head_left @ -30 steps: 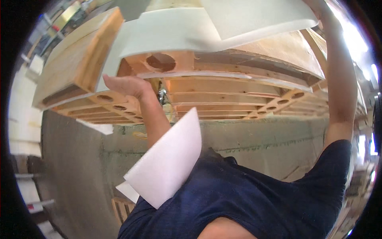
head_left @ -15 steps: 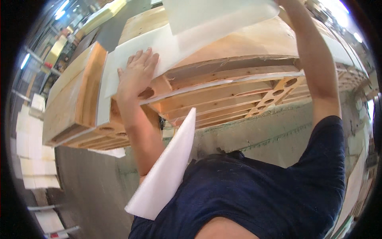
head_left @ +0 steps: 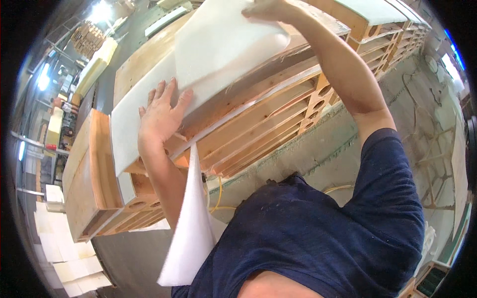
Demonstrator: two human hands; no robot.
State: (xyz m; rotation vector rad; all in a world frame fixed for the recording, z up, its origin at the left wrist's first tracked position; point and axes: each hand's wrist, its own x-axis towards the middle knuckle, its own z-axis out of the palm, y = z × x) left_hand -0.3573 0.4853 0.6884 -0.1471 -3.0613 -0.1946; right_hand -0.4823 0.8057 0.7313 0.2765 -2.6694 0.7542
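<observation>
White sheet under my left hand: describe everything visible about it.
The thin, matte white sheet looks like soft foam. It lies slantwise along the top of the long, pale-brown wooden frame. Its farther part appears folded back over itself, bending roundly at the right. The spread left hand rests on it; the right hand holds the upper layer's far side.

The upper edge crops the white sheet (head_left: 226,47) and the right hand (head_left: 268,10), so how its fingers meet the sheet cannot be told. The left hand (head_left: 161,111) hides its own palm. A white pad (head_left: 186,238) covers the left elbow. Clutter (head_left: 58,121) at far left is too small to identify.
</observation>
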